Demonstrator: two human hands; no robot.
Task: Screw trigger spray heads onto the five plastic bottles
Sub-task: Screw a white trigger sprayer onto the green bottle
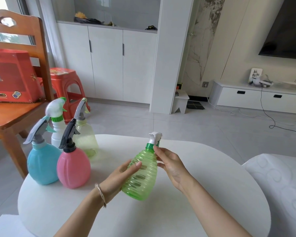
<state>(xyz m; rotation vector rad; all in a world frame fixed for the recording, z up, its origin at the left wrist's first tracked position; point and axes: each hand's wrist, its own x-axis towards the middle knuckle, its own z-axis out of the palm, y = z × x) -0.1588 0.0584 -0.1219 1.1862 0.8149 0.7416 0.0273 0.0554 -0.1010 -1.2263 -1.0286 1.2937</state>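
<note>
Green bottle (142,175), ribbed and translucent, tilts neck-up away from the left grip (122,177) clasping its body; the right grip (169,164) pinches just beneath its white spray head (155,136).

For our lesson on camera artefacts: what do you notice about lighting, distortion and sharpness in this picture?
Head view: soft, even daylight, with faint shadows on the white table; wide-angle bending curves the wooden chair and cabinet edges; the green bottle and both hands are fairly sharp, the right hand slightly soft; no strong glare.
</note>
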